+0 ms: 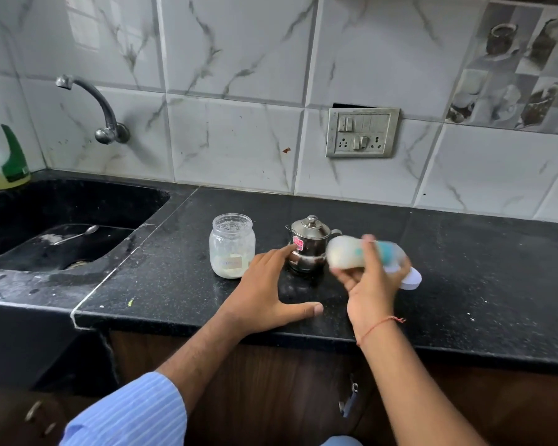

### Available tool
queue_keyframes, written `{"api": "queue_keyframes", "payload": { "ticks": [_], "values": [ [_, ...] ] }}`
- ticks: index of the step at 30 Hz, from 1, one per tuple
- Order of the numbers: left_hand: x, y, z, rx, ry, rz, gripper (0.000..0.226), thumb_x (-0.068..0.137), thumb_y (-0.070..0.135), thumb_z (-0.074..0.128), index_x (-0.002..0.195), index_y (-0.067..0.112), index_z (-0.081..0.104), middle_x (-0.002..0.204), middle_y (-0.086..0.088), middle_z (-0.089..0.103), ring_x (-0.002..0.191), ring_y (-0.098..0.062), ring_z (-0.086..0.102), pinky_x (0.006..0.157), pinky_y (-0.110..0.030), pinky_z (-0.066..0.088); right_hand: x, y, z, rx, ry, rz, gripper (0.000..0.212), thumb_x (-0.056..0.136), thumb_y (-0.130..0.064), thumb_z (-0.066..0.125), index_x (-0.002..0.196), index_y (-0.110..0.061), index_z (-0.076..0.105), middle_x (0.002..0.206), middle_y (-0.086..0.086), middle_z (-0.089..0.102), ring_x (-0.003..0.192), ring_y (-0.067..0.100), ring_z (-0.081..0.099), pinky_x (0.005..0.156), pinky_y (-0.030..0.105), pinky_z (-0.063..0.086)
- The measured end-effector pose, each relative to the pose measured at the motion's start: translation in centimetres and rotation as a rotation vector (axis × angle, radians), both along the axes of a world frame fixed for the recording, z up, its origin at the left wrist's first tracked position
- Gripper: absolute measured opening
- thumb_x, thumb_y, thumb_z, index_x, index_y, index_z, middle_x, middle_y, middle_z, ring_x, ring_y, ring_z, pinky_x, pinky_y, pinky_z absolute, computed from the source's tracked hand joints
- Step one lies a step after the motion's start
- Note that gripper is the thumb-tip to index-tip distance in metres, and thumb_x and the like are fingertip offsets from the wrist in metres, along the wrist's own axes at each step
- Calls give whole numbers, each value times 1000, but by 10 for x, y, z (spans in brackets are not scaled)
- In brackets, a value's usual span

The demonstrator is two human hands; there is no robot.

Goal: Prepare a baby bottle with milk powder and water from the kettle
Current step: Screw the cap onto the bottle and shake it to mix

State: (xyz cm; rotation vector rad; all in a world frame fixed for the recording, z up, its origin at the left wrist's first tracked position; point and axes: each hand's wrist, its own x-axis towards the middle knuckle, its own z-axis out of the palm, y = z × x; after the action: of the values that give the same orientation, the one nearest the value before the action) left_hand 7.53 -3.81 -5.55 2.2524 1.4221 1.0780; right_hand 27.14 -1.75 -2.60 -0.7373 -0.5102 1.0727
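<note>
My right hand (372, 281) grips a baby bottle (345, 255) filled with milky white liquid. The bottle lies on its side above the counter, blurred, with its teal collar and clear cap pointing right. A small steel kettle (308, 244) with its lid on stands just left of the bottle. A clear lidless jar (232, 246) with a little milk powder at the bottom stands left of the kettle. My left hand (268, 292) rests flat on the black counter (464, 268), fingers spread, holding nothing, its fingertips close to the kettle's base.
A black sink (62, 226) at the left holds a spoon (78, 234), under a wall tap (100, 111). A green-capped bottle (8, 162) stands at the sink's back corner. A switch and socket plate (361, 133) is on the tiled wall behind the kettle.
</note>
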Motion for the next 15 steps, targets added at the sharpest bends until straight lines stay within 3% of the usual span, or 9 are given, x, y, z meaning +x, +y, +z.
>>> {"api": "queue_keyframes", "payload": {
  "ticks": [2, 3, 6, 10, 13, 15],
  "values": [
    [0, 0, -2, 5, 5, 0, 121, 67, 88, 78, 162, 23, 40, 146, 15, 54, 140, -11, 46, 122, -38, 39, -7, -6, 1, 8, -162, 169, 66, 85, -16, 87, 135, -35, 49, 120, 11, 71, 97, 30, 76, 59, 47, 62],
    [0, 0, -1, 6, 9, -2, 121, 67, 88, 77, 162, 23, 40, 147, 14, 54, 140, -11, 46, 122, -38, 39, -9, -6, 0, 1, -173, 157, 67, 85, -14, 87, 135, -36, 49, 119, 10, 71, 96, 29, 76, 60, 47, 63],
    [0, -1, 1, 0, 3, -2, 120, 68, 87, 78, 163, 24, 38, 148, 14, 52, 141, -9, 44, 123, -33, 37, -1, -5, 0, 17, 36, -39, 71, 88, -20, 85, 141, -33, 40, 130, 6, 64, 111, 34, 73, 64, 52, 64],
    [0, -1, 1, 5, 17, -4, 121, 70, 81, 83, 165, 22, 37, 150, 12, 53, 139, -9, 44, 118, -25, 34, -12, -10, 0, 12, -226, 128, 67, 83, -14, 89, 133, -37, 51, 115, 7, 74, 102, 33, 76, 65, 54, 64],
    [-1, -1, 1, -17, 19, -9, 123, 70, 84, 80, 167, 25, 33, 153, 14, 50, 141, -5, 41, 120, -26, 33, -3, -5, 0, 25, 51, -68, 69, 88, -18, 86, 139, -31, 41, 128, 6, 65, 110, 31, 74, 64, 54, 64],
    [-1, -1, 0, -23, 16, -12, 124, 69, 86, 78, 167, 25, 34, 151, 14, 52, 139, -6, 43, 121, -29, 36, -9, -8, 2, 18, -114, 66, 64, 86, -17, 87, 135, -34, 48, 125, 12, 69, 101, 29, 76, 61, 49, 63]
  ]
}}
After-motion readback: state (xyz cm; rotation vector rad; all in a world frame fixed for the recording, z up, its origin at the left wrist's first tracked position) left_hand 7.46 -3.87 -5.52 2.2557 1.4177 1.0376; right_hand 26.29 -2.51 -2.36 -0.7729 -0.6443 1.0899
